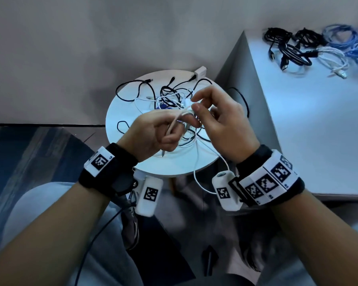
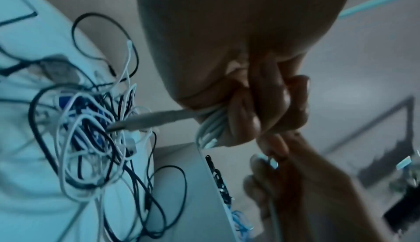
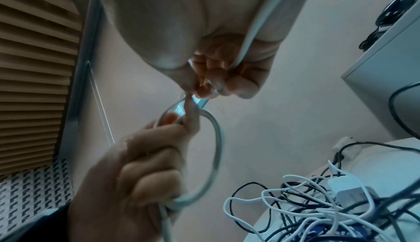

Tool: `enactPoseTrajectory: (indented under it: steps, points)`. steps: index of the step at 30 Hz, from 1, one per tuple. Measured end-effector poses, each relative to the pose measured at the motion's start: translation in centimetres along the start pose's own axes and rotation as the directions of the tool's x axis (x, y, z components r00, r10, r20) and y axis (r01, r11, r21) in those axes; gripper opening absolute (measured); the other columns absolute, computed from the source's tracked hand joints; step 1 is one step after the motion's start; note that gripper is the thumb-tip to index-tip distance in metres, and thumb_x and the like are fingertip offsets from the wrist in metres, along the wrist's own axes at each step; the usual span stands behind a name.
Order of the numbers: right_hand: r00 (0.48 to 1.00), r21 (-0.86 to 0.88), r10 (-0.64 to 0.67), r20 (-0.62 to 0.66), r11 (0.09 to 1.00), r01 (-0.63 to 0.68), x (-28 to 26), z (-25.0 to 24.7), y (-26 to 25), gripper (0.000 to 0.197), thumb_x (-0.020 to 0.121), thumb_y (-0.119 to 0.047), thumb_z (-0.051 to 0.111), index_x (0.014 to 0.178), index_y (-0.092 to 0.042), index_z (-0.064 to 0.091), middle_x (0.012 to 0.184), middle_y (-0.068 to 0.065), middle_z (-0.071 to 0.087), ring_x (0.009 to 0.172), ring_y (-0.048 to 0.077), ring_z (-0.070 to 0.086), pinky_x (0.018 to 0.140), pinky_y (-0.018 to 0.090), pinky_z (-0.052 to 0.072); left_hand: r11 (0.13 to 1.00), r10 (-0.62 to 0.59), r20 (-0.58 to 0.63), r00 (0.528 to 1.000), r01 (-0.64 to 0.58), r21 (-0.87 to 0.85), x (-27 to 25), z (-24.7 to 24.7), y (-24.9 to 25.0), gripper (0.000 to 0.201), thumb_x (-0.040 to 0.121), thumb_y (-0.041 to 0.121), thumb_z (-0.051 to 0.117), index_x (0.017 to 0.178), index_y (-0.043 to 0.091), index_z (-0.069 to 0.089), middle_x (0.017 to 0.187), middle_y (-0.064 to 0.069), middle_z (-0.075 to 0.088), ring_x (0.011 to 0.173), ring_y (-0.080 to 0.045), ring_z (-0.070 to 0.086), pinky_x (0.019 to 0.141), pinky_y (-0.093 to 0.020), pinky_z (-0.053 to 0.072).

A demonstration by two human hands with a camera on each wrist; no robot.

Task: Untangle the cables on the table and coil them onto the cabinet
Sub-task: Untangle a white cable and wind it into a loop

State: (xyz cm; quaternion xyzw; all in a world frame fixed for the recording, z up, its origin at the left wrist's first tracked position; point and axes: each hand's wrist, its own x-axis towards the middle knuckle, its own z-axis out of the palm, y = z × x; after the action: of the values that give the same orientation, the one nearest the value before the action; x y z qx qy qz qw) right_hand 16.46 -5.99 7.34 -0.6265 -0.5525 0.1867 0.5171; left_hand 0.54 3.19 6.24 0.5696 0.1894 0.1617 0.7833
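Above the tabletop: both hands work over the round tabletop (image 1: 130, 162), each one on the same white cable (image 1: 175, 123).
Left hand: the left hand (image 1: 153, 133) has its fingers curled around several turns of the white cable; a plug end sticks out below the fist.
Right hand: the right hand (image 1: 219, 122) pinches the cable between thumb and finger, just beside the left hand; its other fingers are loosely bent.
Loose end: the rest of the white cable hangs down past the tabletop edge, toward the person.
Tangle: the tangled cables (image 1: 170, 96), black and white, lie on the tabletop behind the hands.
Cabinet: the cabinet (image 1: 310, 124) stands right of the tabletop and carries coiled cables (image 1: 310, 48) already.
Handling: the cable looks light and soft, probably springy, so the turns may open; better to pinch them where they cross.
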Motion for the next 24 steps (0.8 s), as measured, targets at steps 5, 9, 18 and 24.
enactPoseTrajectory:
  steps: [5,9,18,24]
  points:
    - [0.998,-0.09,0.053,-0.017,0.994,-0.054,0.1,0.2,1.6,0.014,0.101,-0.021,0.055,0.101,-0.015,0.068,0.071,-0.007,0.057,0.057,0.008,0.044,0.058,0.021,0.033,0.934,0.033,0.114,0.993,0.011,-0.358,-0.3,-0.7,0.3,0.042,0.104,0.033,0.028,0.089,0.011,0.061,0.047,0.007,0.025,0.036,-0.011,0.016,0.042,-0.024,0.024]
    - [0.981,-0.136,0.109,0.159,0.987,-0.087,-0.5,1.2,2.0,0.018,0.104,-0.02,0.047,0.107,-0.023,0.065,0.062,-0.012,0.052,0.058,0.013,0.044,0.06,0.034,0.04,0.902,0.071,0.064,0.995,-0.037,-0.431,-0.1,-0.9,0.3,0.038,0.108,0.033,0.023,0.089,0.016,0.051,0.05,0.007,0.021,0.036,-0.01,0.016,0.041,-0.022,0.022]
    - [0.87,-0.298,0.215,0.443,0.951,-0.084,-2.8,4.3,1.3,0.015,0.101,-0.017,0.045,0.101,-0.007,0.056,0.083,0.012,0.064,0.082,0.033,0.057,0.077,0.046,0.048,0.958,0.284,-0.381,0.88,-0.271,0.089,1.1,0.1,-1.0,0.03,0.111,0.031,0.026,0.093,0.011,0.04,0.081,-0.01,0.075,0.069,-0.028,0.072,0.067,-0.035,0.058]
    - [0.865,-0.445,0.227,0.448,0.896,-0.004,-2.5,3.1,0.0,0.023,0.101,-0.028,0.048,0.095,-0.013,0.066,0.092,0.008,0.069,0.088,0.029,0.059,0.071,0.037,0.038,0.367,0.418,-0.132,0.899,-0.034,0.93,0.4,0.0,-3.0,0.041,0.105,0.04,0.035,0.081,0.01,0.049,0.071,-0.001,0.056,0.066,-0.026,0.056,0.067,-0.047,0.047]
